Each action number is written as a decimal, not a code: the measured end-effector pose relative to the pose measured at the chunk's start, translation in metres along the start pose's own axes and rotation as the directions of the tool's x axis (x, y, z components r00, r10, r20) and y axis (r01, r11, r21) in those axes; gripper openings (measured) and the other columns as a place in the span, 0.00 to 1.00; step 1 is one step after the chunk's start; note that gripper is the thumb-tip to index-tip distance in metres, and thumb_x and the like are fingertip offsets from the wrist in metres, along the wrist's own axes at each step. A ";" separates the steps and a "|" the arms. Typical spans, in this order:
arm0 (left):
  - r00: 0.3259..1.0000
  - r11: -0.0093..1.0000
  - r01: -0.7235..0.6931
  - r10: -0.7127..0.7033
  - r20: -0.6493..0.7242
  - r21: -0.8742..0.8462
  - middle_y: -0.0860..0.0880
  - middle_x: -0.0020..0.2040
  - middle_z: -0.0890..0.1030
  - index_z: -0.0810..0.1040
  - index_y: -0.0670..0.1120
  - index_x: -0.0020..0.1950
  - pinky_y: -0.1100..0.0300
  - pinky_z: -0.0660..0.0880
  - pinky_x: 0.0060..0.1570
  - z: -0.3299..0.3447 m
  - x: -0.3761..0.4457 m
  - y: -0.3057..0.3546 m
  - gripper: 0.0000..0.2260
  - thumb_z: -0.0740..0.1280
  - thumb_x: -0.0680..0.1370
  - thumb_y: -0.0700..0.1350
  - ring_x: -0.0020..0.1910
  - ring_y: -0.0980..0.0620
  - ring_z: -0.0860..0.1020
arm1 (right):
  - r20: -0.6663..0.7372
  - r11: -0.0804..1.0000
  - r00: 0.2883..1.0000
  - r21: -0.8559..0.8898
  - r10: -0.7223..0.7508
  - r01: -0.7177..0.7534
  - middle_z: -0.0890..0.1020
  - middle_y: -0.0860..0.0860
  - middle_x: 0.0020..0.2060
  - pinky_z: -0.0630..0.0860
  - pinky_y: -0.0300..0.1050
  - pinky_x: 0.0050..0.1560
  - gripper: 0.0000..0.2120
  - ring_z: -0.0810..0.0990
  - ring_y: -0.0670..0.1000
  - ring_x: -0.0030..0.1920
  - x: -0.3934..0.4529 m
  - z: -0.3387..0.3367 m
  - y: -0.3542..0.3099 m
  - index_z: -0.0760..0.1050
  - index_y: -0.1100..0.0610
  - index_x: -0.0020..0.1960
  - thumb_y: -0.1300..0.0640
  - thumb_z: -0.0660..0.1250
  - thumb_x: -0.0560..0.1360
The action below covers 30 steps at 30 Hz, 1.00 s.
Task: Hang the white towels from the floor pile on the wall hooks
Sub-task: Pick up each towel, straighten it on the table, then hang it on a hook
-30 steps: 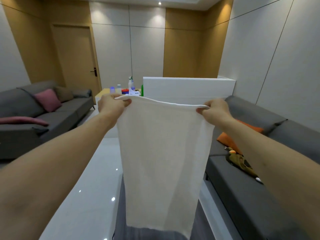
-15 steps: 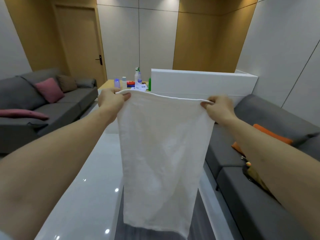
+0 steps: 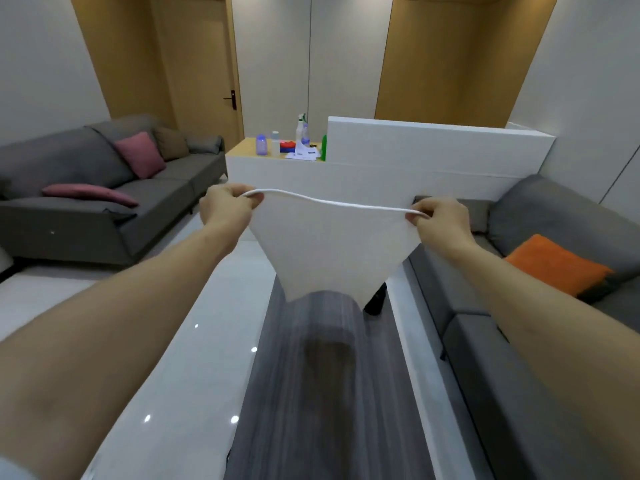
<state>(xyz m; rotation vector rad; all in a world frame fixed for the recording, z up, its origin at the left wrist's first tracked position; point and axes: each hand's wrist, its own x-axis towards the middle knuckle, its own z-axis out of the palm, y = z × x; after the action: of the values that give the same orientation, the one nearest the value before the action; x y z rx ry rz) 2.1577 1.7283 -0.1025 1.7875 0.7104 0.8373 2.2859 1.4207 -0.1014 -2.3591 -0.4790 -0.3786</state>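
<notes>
We pinch the towel [image 3: 329, 244] at mid-frame, left hand [image 3: 227, 207], right hand [image 3: 438, 220]; keep its edge taut.

White towel [image 3: 332, 244] mid-frame, plain, held up by top corners, hemmed top edge sagging slightly between them, cloth narrowing downward, lower end hidden behind grey blurred shape.
</notes>
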 end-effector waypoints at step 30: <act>0.742 0.575 0.310 -0.644 0.185 0.757 0.46 0.40 0.82 0.85 0.46 0.43 0.59 0.71 0.38 -0.053 -0.335 -0.385 0.07 0.69 0.74 0.47 0.42 0.46 0.78 | 0.602 0.855 0.611 -0.305 0.514 -0.419 0.83 0.49 0.40 0.70 0.41 0.42 0.05 0.78 0.50 0.42 -0.400 0.203 0.224 0.85 0.53 0.48 0.55 0.70 0.77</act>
<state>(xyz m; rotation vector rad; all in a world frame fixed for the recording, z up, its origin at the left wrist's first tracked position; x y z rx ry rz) 1.8840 1.6233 -0.5233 2.1406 1.2387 -0.3087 2.0558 1.3102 -0.5331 -2.5889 -0.1148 0.7473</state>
